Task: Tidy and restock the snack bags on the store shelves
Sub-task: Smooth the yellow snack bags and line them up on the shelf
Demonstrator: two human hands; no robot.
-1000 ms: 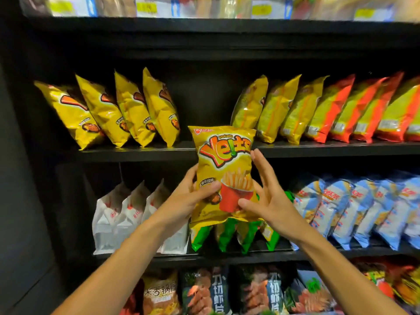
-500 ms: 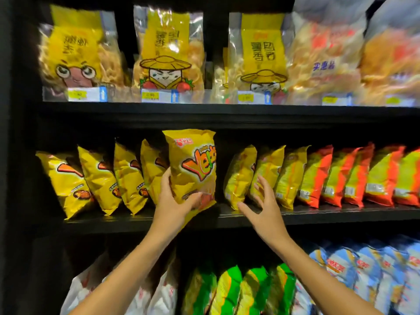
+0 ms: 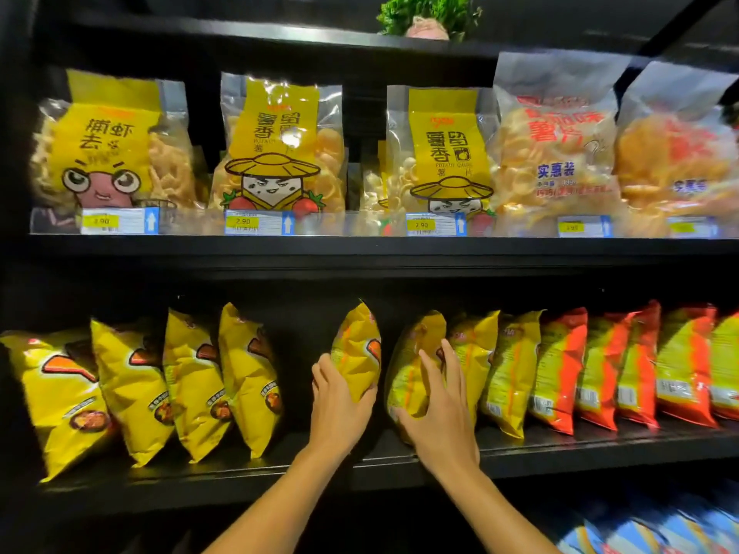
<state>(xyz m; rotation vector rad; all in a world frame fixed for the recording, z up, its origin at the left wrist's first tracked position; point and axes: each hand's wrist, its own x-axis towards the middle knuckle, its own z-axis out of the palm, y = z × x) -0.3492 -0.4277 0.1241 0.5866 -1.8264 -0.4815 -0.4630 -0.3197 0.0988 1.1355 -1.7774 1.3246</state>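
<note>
Two hands work at the middle shelf [image 3: 520,453] of a black rack. Left hand [image 3: 338,409]: grip curled round the lower part of a yellow bag [image 3: 358,349], thumb on its right face, fingers on its left edge. This bag stands upright, edge-on to the camera, in the gap between two rows; whether its base touches the shelf cannot be told, as the hand hides it.

Right hand [image 3: 440,417]: grip spread, fingers reaching up over the face of the first bag [image 3: 412,377] in the right-hand yellow row, thumb curled round that bag's lower left edge.

Left of the gap, four yellow bags [image 3: 192,377] lean to the left in a row. Right of the hand, two more yellow bags [image 3: 508,373] stand in line, followed by red-and-yellow bags [image 3: 636,365] running to the frame edge.

Upper shelf [image 3: 360,249]: large clear bags [image 3: 280,149] with yellow labels, and price tags [image 3: 256,222] along the front rail. Blue bags [image 3: 640,533] show at the lower right. A green plant [image 3: 428,14] sits on top
</note>
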